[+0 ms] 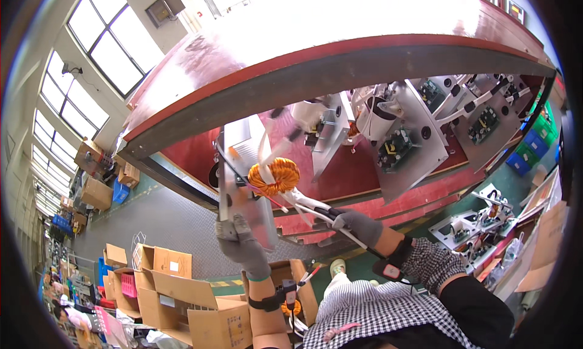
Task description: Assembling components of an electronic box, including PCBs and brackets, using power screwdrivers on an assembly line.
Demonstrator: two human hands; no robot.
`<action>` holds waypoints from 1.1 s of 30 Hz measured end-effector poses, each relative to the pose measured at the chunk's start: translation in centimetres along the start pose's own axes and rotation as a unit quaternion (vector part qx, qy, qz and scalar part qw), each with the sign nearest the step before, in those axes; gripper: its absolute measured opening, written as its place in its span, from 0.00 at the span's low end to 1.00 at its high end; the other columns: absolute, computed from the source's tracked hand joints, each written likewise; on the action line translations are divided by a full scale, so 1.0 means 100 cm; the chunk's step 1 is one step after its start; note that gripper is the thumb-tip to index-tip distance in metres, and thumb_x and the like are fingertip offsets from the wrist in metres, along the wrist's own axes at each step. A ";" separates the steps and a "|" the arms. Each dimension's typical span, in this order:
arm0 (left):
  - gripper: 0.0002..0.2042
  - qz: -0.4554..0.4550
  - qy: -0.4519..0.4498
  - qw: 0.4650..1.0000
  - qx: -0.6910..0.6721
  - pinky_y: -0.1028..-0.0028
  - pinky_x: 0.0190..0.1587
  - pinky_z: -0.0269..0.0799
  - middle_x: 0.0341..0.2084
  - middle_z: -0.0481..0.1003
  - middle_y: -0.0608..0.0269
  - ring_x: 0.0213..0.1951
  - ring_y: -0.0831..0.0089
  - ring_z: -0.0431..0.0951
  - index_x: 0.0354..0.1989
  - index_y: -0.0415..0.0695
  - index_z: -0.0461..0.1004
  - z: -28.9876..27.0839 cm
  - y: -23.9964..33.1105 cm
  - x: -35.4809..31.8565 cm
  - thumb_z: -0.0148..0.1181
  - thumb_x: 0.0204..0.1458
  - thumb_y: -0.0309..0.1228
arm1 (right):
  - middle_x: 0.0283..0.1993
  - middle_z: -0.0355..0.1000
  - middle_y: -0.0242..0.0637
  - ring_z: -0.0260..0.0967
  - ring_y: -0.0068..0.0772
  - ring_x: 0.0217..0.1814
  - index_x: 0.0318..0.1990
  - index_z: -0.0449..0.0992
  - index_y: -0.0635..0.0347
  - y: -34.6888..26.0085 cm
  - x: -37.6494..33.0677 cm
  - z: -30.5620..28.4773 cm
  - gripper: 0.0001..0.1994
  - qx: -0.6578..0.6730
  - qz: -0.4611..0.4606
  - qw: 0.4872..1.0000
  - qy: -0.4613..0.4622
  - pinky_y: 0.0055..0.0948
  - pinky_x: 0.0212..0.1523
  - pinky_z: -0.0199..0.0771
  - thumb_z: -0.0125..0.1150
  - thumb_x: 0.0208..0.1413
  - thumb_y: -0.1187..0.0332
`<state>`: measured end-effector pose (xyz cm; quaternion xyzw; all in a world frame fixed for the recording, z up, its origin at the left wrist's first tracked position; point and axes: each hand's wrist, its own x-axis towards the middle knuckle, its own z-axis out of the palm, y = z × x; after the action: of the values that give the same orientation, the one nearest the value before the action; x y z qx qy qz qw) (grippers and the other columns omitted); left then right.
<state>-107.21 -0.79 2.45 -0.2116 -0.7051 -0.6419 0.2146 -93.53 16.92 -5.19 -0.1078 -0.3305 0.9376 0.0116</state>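
Note:
My left hand (243, 249), in a grey glove, grips the lower end of an upright metal panel (248, 206) at the shelf's left side. A ribbed, pale metal block (246, 139) shows behind the panel's upper part. Beside the panel is an orange wire-wound ring coil (274, 176), with a white strap through it. From below the coil, white-sleeved cables (310, 206) run right and down. My right hand (359, 226), also gloved, is closed round these cables, near a black sleeve section. Some parts above the coil are smeared by motion.
Tilted metal panels with green circuit boards (398, 150) and white cylinders (375, 118) crowd the red shelf (340, 182). The bench's thick dark edge (340, 57) hangs above. Cardboard boxes (182, 294) stand at lower left; more assemblies (480, 221) lie at right.

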 end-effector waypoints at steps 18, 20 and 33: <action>0.20 -0.035 -0.027 0.984 -0.170 0.82 0.35 0.68 0.35 0.72 0.61 0.36 0.79 0.71 0.51 0.33 0.67 0.028 0.008 -0.005 0.59 0.52 0.30 | 0.24 0.63 0.26 0.58 0.18 0.22 0.43 0.69 0.62 0.035 0.033 -0.042 0.19 -0.236 0.054 0.954 0.175 0.19 0.22 0.57 0.61 0.41 0.71; 0.19 -0.079 -0.056 0.984 -0.150 0.69 0.47 0.68 0.43 0.73 0.51 0.45 0.66 0.72 0.51 0.32 0.67 0.029 0.012 -0.004 0.55 0.53 0.30 | 0.19 0.61 0.25 0.57 0.18 0.16 0.41 0.69 0.63 0.039 0.038 -0.034 0.15 -0.172 0.083 0.965 0.178 0.21 0.17 0.56 0.61 0.44 0.70; 0.19 0.215 -0.147 0.965 0.026 0.56 0.58 0.60 0.43 0.74 0.48 0.47 0.53 0.73 0.51 0.36 0.69 0.050 0.012 -0.002 0.57 0.48 0.25 | 0.18 0.62 0.28 0.59 0.19 0.14 0.36 0.70 0.65 0.049 0.025 -0.024 0.11 -0.167 -0.076 0.946 0.265 0.21 0.15 0.59 0.60 0.46 0.69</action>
<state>-106.52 4.34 2.89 -0.4447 -0.6829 -0.5241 0.2474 -95.27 14.77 -10.58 -0.3275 -0.4748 0.8026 0.1522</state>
